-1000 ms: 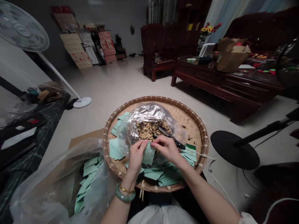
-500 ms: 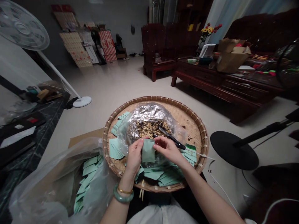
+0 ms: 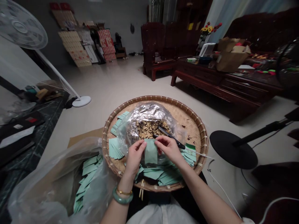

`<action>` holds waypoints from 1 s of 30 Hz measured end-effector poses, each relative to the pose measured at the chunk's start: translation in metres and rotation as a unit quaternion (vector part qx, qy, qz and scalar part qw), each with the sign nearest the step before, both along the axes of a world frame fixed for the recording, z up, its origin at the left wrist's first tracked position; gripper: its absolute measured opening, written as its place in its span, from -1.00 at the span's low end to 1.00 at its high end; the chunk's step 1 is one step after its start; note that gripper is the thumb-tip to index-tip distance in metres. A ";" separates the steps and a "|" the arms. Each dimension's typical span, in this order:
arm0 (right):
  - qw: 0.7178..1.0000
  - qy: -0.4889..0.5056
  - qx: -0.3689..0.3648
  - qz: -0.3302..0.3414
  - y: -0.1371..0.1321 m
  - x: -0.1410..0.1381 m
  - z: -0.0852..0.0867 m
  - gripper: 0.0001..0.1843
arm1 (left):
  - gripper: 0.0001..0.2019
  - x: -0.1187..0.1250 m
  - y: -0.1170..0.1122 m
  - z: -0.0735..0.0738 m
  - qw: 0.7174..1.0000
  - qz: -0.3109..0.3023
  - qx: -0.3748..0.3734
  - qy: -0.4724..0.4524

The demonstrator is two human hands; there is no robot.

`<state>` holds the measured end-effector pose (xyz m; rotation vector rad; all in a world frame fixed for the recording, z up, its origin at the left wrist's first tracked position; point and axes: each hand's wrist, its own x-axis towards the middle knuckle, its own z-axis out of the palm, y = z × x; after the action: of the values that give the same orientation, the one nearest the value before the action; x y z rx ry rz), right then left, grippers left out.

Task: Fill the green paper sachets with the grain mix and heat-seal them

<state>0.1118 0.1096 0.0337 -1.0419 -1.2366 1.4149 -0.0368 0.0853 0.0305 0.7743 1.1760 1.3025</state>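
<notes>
Both hands pinch the top corners of one small pale-green paper packet [image 3: 150, 151], held upright over a round woven bamboo tray [image 3: 201, 130] on my lap. My left hand [image 3: 135, 155] grips its left corner, and my right hand [image 3: 168, 148] grips its right corner. Just beyond the packet, a foil-lined clear bag [image 3: 147, 113] holds a heap of dried brown herb bits [image 3: 149, 128]. A dark slim scoop [image 3: 170, 137] rests across the heap. More green packets [image 3: 161, 175] lie in the tray around the bag.
A clear plastic bag [image 3: 58, 186] at my left holds several more green packets. A white standing fan [image 3: 79, 101] is on the left, a black fan base [image 3: 233, 149] on the right. Dark wooden furniture [image 3: 210, 74] and stacked cardboard [image 3: 77, 46] stand farther back.
The packet went from tilted low between my hands to held upright and squared, each hand now pinching a top corner. Both hands stayed over the tray.
</notes>
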 end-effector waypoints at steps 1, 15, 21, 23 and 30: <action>1.000 0.011 -0.010 -0.008 0.000 0.000 0.001 -0.68 | -0.67 0.000 -0.001 0.001 0.999 -0.035 -0.005 0.009; 0.982 -0.128 0.037 0.133 -0.007 -0.008 -0.006 -0.73 | -0.39 -0.061 -0.021 0.018 0.927 0.163 0.175 -0.287; 0.812 -0.417 0.277 0.301 -0.023 -0.027 -0.003 -0.83 | -0.62 -0.056 -0.016 0.007 0.925 0.122 0.117 -0.340; 0.780 -0.462 0.289 0.309 -0.024 -0.032 -0.007 -0.84 | -0.69 -0.055 -0.014 0.006 0.926 0.118 0.094 -0.345; 0.869 -0.345 0.246 0.256 -0.019 -0.027 -0.003 -0.93 | -0.72 -0.052 -0.014 0.004 0.983 0.029 0.040 -0.176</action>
<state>0.0852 0.0907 0.0305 -0.9063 -2.3966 0.9904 -0.0886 0.0709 0.0341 0.5408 0.8716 1.4735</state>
